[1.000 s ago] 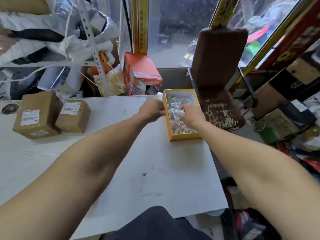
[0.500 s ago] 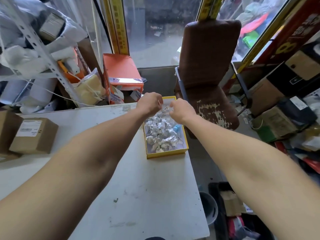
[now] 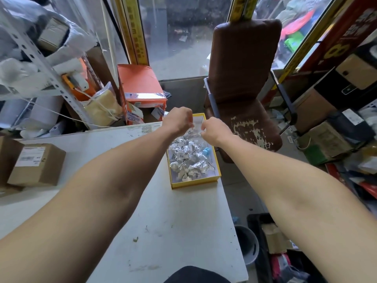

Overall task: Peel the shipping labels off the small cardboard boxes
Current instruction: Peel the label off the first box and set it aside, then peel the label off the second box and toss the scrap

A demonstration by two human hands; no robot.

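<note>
Small cardboard box (image 3: pixel 37 164) with a white shipping label (image 3: pixel 30 156) on its top face, at the left end of the bench (image 3: pixel 163 221), well apart from both hands; edge of a second brown box (image 3: pixel 8 158) touching it on the left, cut off by the frame.

Left hand (image 3: pixel 178 121) and right hand (image 3: pixel 214 130) stretched forward together over the far end of a yellow tray (image 3: pixel 194 182), knuckles up, fingers curled downward. Between the two hands, a small white scrap (image 3: pixel 196 129), apparently pinched from both sides; fingertips hidden under the knuckles, so exact grip unclear. Cannot tell whether the scrap is one of the crumpled pieces below or a separate one.

Inside the tray: a heap of crumpled white paper pieces (image 3: pixel 189 158) with dark print, plus one small light-blue piece (image 3: pixel 206 151) near the right wall. Tray at the right edge of the bench, long side running away from the viewer.

Just beyond the bench's far edge, an orange carton (image 3: pixel 140 86) standing upright, a clear bag with something pale yellow (image 3: pixel 103 108) to its left, and a perforated white metal shelf post (image 3: pixel 47 64) leaning across. To the right of the tray, off the bench, a brown chair (image 3: pixel 244 68) with a badly peeling seat. On the floor at lower right, a grey bucket (image 3: pixel 247 245) and an open dark case with cardboard inside.
</note>
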